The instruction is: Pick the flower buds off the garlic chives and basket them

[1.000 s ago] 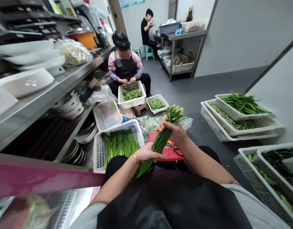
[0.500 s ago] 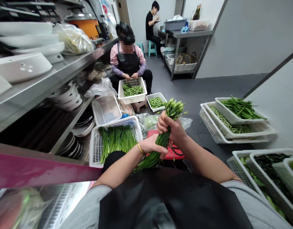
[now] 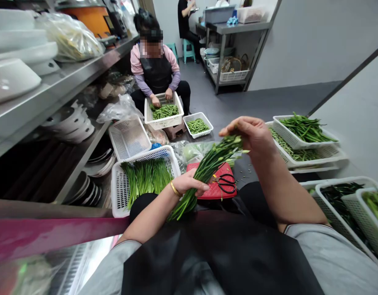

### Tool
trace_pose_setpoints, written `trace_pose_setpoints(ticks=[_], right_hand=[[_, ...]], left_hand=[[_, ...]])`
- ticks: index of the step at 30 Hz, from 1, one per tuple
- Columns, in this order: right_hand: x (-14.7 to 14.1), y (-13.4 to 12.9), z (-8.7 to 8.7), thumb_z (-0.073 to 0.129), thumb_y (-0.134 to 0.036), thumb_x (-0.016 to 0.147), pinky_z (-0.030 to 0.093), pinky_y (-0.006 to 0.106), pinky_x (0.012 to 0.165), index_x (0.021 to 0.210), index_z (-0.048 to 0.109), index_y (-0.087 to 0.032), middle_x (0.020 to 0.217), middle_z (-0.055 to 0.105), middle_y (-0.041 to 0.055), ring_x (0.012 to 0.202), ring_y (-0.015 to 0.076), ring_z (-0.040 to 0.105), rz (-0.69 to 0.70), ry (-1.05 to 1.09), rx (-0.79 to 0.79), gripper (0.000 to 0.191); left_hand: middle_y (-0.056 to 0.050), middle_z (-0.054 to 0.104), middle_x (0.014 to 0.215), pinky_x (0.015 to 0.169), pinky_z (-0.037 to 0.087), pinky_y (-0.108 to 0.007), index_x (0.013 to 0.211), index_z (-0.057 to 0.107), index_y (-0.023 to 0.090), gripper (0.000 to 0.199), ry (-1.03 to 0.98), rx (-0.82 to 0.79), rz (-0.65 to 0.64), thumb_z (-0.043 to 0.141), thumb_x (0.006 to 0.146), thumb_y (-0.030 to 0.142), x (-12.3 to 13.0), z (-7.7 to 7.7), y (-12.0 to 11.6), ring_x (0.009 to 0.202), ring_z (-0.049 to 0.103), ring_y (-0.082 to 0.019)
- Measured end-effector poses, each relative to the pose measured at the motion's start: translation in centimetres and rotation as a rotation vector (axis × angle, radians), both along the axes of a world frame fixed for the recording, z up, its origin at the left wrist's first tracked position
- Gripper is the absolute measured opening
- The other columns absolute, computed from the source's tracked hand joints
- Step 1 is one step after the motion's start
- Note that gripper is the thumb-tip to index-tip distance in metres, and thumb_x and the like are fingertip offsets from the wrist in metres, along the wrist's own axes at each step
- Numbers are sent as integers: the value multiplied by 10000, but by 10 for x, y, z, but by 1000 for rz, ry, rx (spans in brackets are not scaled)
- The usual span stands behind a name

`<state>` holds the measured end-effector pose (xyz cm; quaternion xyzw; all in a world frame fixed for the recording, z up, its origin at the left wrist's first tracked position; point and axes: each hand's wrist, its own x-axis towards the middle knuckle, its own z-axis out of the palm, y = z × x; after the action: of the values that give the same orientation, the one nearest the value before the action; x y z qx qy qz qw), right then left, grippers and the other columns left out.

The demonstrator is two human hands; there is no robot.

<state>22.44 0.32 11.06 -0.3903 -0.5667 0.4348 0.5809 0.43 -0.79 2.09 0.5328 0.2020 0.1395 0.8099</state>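
A bunch of flowering chives (image 3: 207, 166) lies slantwise across my lap, buds up and to the right, stems down and to the left. Closed around its lower stems is my left hand (image 3: 189, 184), with a gold bracelet on the wrist. My right hand (image 3: 252, 133) is over the bud end, fingers bent and drawn together; whether a bud is pinched in them is hidden. Black-handled scissors (image 3: 226, 183) rest on a red stool top (image 3: 207, 192) below the bunch. More chives (image 3: 149, 178) lie in a white basket (image 3: 117, 200) to the left.
Opposite sits a person (image 3: 156, 71), hands in a basket of green beans (image 3: 164, 111). A smaller bean basket (image 3: 198, 125) stands on the floor beside it. Stacked vegetable baskets (image 3: 312, 141) line the right. A steel shelf (image 3: 72, 73) with dishes runs along the left.
My right hand has let go of the bunch's upper part and moved up and right. The bunch now tilts further right, its buds fanned out. The other person's hands have lowered into the bean basket.
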Motion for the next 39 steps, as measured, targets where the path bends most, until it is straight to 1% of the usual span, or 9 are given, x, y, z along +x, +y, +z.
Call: trace_pose_setpoints(ticks=[3, 6, 10, 13, 17, 23, 31, 35, 39], right_hand=[[34, 22, -12, 509, -516, 837, 526, 337, 748, 818, 578, -218, 811, 684, 53, 808, 176, 670, -334, 26, 71, 307], [57, 34, -62, 399, -450, 908, 509, 308, 728, 841, 574, -204, 843, 683, 73, 776, 155, 646, -482, -307, -4, 310], [38, 7, -164, 565, -348, 868, 475, 293, 772, 936, 653, -127, 1005, 695, 152, 894, 199, 650, 14, -1293, -401, 247], [15, -22, -225, 647, -283, 822, 468, 327, 819, 1019, 658, -43, 1109, 651, 258, 995, 281, 642, 88, -1411, -507, 311], [11, -32, -264, 538, -217, 889, 437, 383, 931, 1170, 595, -19, 1221, 583, 284, 1153, 328, 572, 62, -1472, -583, 348], [23, -18, -273, 572, -324, 922, 474, 415, 945, 1194, 581, -88, 1198, 610, 156, 1083, 229, 599, 107, -1445, -698, 360], [52, -35, -226, 501, -343, 802, 422, 246, 575, 691, 592, -147, 656, 621, 42, 654, 162, 608, 267, -1049, -736, 243], [64, -85, -206, 570, -519, 713, 443, 246, 554, 841, 560, -187, 678, 600, 4, 588, 135, 550, 282, -382, -692, 357], [55, -113, -173, 611, -616, 707, 440, 253, 561, 762, 551, -206, 655, 594, 4, 616, 155, 551, 181, -493, -576, 418]], left_hand=[[68, 492, 416, 405, 343, -222, 892, 585, 117, 451, 3, -31, 80, 793, 574, 360, -4, -2, 3, 343, 411, -84], [68, 482, 439, 439, 359, -231, 967, 595, 113, 447, 130, 139, 206, 735, 635, 377, -12, 2, 23, 375, 427, -97], [-39, 657, 694, 641, 456, -280, 1040, 634, 148, 293, 769, 861, 426, 616, 761, 234, -24, 20, 62, 650, 616, -181], [-115, 708, 923, 738, 463, -335, 1099, 629, 185, 312, 1288, 1318, 351, 502, 816, 148, -30, 36, 80, 879, 666, -267], [-137, 702, 974, 700, 467, -339, 1149, 600, 197, 335, 1524, 1491, 190, 438, 858, 161, -31, 44, 80, 881, 677, -286], [-100, 690, 906, 678, 453, -315, 1095, 606, 189, 307, 1334, 1370, 367, 495, 812, 149, -23, 33, 73, 806, 652, -238], [97, 414, 453, 413, 329, -209, 964, 574, 136, 444, 360, 29, 210, 737, 617, 360, -30, 47, 58, 353, 344, -64], [98, 427, 441, 385, 315, -192, 1091, 587, 122, 542, 289, -170, 92, 759, 621, 329, -23, 31, 43, 329, 339, -57], [80, 489, 503, 379, 318, -194, 1274, 543, 128, 683, 238, -214, -13, 750, 653, 324, -4, 15, 37, 323, 363, -54]])
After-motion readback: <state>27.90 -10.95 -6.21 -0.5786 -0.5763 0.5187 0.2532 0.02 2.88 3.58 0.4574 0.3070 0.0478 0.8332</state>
